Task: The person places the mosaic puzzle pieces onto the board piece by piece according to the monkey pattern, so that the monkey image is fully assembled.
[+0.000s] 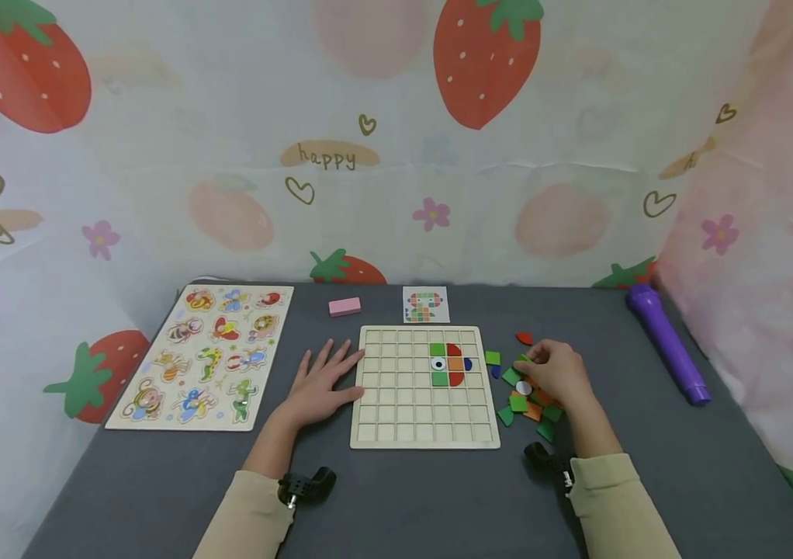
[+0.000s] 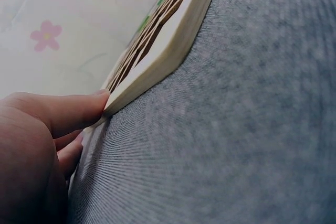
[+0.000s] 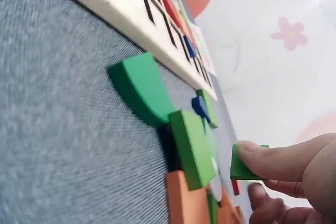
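While left hand (image 1: 320,392) splays, right hand (image 1: 559,374) pinches tile (image 3: 239,168).

Grid board (image 1: 396,396): pale wood was suggested, matt on top, smooth along the rim.
Loose pieces (image 1: 518,404), right: smooth, evenly coloured faces were shown, mostly matt; wood or plastic could not be told.
Table cover (image 1: 438,505): woven cloth was seen, matt, with a rough, ribbed texture.
Backdrop (image 1: 229,116), far: printed cloth was seen, matt and lightly creased.
Purple tube (image 1: 669,345), far right: smooth plastic was suggested by a slight sheen.
Picture card (image 1: 427,304), far: printed paper was suggested.
Picture board (image 1: 204,357), left: a smooth printed face was shown.
Sleeves (image 1: 250,516), near: matt cloth was seen.
Wrist mounts (image 1: 309,485), near: black plastic was suggested.
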{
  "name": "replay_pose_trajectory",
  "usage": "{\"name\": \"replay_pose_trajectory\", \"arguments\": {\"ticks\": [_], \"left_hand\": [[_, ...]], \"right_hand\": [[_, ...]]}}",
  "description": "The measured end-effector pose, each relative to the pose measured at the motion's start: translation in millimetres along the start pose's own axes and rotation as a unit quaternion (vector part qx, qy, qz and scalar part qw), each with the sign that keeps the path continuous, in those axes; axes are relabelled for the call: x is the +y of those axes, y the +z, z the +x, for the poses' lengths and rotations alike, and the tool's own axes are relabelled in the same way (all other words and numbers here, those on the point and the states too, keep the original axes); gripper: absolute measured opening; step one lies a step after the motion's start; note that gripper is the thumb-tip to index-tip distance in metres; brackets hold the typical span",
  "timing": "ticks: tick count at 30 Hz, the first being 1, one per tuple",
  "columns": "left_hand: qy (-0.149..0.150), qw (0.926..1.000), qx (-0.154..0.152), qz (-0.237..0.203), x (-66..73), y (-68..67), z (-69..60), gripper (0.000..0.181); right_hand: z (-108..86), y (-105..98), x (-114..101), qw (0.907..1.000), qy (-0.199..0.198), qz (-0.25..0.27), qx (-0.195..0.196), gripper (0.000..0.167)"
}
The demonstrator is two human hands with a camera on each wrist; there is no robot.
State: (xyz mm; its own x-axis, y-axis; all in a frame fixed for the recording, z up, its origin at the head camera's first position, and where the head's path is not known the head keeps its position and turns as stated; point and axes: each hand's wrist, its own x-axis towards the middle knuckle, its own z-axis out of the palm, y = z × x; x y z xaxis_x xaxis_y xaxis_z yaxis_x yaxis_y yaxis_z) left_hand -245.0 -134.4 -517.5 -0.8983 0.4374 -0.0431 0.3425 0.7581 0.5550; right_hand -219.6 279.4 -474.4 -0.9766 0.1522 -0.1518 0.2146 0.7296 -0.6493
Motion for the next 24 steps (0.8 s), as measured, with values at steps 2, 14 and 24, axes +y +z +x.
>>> {"name": "replay_pose_trajectory", "arguments": {"ticks": [2, 14, 24], "left_hand": [[0.000, 1.0000, -0.001, -0.001, 0.0, -0.1, 0.4, 0.072], [-0.005, 1.0000, -0.004, -0.002, 0.7, -0.6, -0.5, 0.073], [-0.007, 1.0000, -0.005, -0.004, 1.2, -2.0, -0.1, 0.073]], "right_hand": [[-0.6, -0.6, -2.5, 1.0000, 0.002, 0.002, 0.000, 0.028], [-4.5, -2.4, -18.4, 0.9992, -0.020, 0.017, 0.030, 0.031], [-7.3, 8.7, -37.0, 0.9977, -0.057, 0.037, 0.006, 0.029]]}}
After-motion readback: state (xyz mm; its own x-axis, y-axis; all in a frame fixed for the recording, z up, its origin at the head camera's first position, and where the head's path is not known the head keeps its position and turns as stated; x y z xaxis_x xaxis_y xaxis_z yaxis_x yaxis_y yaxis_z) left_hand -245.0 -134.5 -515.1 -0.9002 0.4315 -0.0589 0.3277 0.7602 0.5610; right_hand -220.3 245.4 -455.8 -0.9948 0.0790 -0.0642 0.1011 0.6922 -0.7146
